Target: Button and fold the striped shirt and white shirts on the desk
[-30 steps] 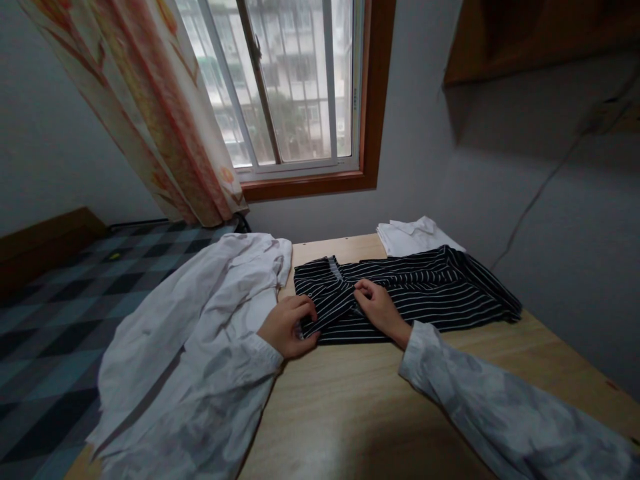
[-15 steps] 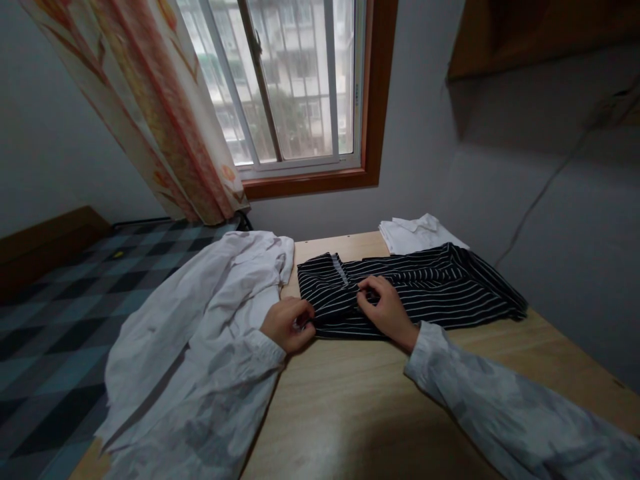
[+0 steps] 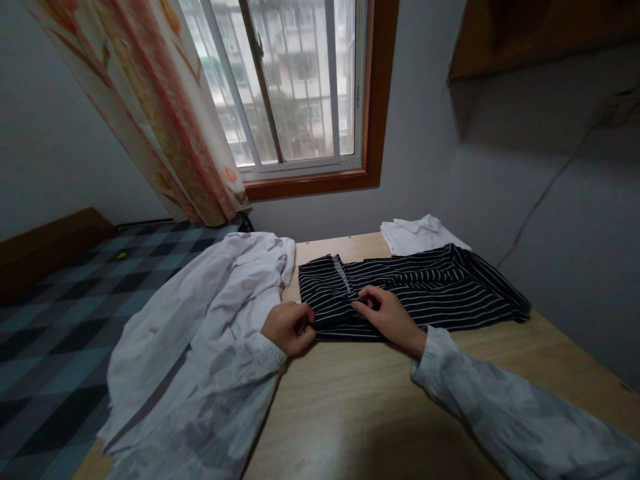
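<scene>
A black garment with thin white stripes [image 3: 425, 287], its exact kind unclear, lies partly folded across the wooden table [image 3: 345, 400]. At its near left corner my left hand [image 3: 290, 328] pinches the edge of the cloth. My right hand [image 3: 390, 317] is closed with thumb and fingertips on the folded flap, close to a grey strip along the flap's edge. To the left, a white shirt-like garment [image 3: 215, 287] is spread loosely, partly beneath my left sleeve. Behind the striped cloth sits a folded white garment [image 3: 423, 235].
On the left is a bed with a checked cover [image 3: 60, 340]. A window [image 3: 295, 87] with a patterned curtain [image 3: 165, 113] is ahead. A wooden shelf [image 3: 540, 40] juts from the wall at upper right, and a cable [image 3: 537, 197] hangs below it.
My right hand has come slightly nearer along the flap, and the flap lies flatter with its grey strip showing longer. My left hand stays at the corner.
</scene>
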The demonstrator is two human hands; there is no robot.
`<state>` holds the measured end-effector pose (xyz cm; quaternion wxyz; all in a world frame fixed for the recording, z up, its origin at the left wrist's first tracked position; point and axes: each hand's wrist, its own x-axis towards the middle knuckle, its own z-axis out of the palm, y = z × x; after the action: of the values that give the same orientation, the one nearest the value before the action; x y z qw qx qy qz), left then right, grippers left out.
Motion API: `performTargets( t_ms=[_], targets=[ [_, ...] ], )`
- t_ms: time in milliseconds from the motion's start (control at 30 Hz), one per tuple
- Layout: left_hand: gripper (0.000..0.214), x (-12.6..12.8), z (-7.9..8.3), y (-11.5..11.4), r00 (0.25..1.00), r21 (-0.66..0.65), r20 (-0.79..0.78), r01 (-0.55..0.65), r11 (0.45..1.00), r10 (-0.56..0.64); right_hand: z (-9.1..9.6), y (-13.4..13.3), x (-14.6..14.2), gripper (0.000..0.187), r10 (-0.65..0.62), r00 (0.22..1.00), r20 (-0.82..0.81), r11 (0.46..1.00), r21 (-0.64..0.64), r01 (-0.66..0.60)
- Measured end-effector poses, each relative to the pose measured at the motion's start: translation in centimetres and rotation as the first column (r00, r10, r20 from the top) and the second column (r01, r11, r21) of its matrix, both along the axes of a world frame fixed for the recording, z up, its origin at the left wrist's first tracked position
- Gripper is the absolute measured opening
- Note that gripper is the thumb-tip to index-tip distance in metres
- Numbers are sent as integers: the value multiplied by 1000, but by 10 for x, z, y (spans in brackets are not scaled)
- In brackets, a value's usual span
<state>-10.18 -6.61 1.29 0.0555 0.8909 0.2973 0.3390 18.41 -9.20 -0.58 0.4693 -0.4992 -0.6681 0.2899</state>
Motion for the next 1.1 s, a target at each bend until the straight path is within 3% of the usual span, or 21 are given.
performTargets(
  t_ms=[100, 167, 267, 333, 433, 733, 1000, 1100],
  targets=[
    [13, 0, 0, -1, 999, -5, -27, 19, 1000, -20, -4, 5, 5, 32, 50, 957, -284, 987, -131, -91],
    [13, 1, 0, -1, 999, -11, -41, 28, 1000, -29, -5, 6, 5, 35, 62, 948, -313, 984, -141, -111],
    [14, 0, -1, 0, 998, -16, -51, 41, 999, -42, -4, 1, 4, 29, 51, 997, -57, 998, -35, -53],
    [14, 0, -1, 0, 998, -23, -43, 53, 998, -54, -1, -4, 2, 25, 12, 989, 146, 996, 88, -25],
    [14, -1, -1, 0, 998, -19, -29, 56, 998, -57, 2, -9, 1, 20, -30, 959, 282, 983, 182, -23],
    [12, -1, -1, -1, 999, -12, -42, 27, 1000, -27, 1, -14, -1, 27, -49, 894, 446, 980, 193, -43],
    [12, -1, -1, -2, 997, -2, -62, 33, 999, -34, 8, -11, 3, 24, -82, 904, 420, 966, 258, -32],
    [13, -1, 0, -3, 996, 2, -74, 40, 999, -40, 16, -13, 4, 26, -47, 910, 413, 947, 307, -91]
  ],
)
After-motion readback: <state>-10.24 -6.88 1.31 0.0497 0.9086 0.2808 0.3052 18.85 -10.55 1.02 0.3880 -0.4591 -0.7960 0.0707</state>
